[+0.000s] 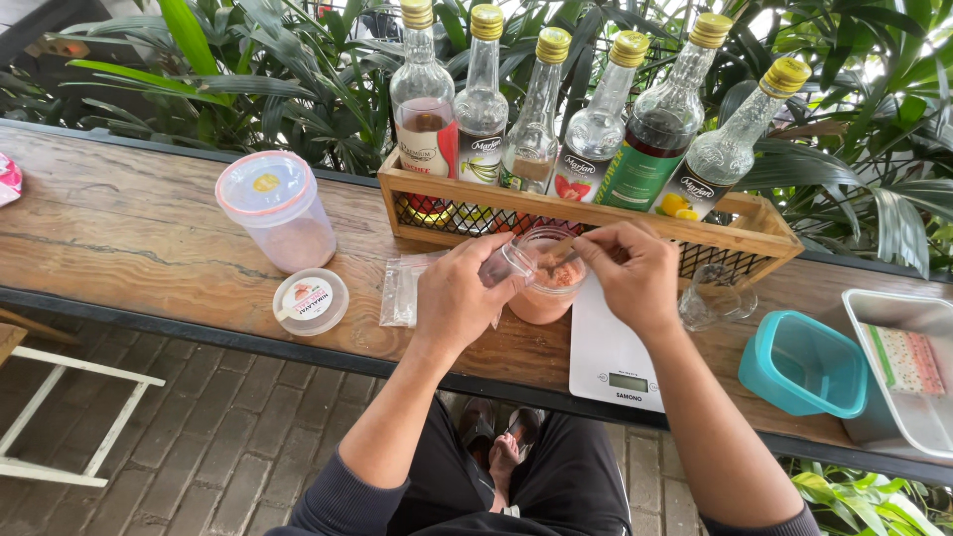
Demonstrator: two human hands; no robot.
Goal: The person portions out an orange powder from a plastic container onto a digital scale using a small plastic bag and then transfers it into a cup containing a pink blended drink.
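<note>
Jar (544,288): pink powder held; base was hidden by left hand (459,293), gripped on small cup (506,264).
Right hand (635,273): pinched on spoon (561,260), mostly hidden.
Scale (611,357): overhung counter edge beside jar.

Dark sleeves pushed up above the elbows, black trousers, open sandals on both feet.
</note>
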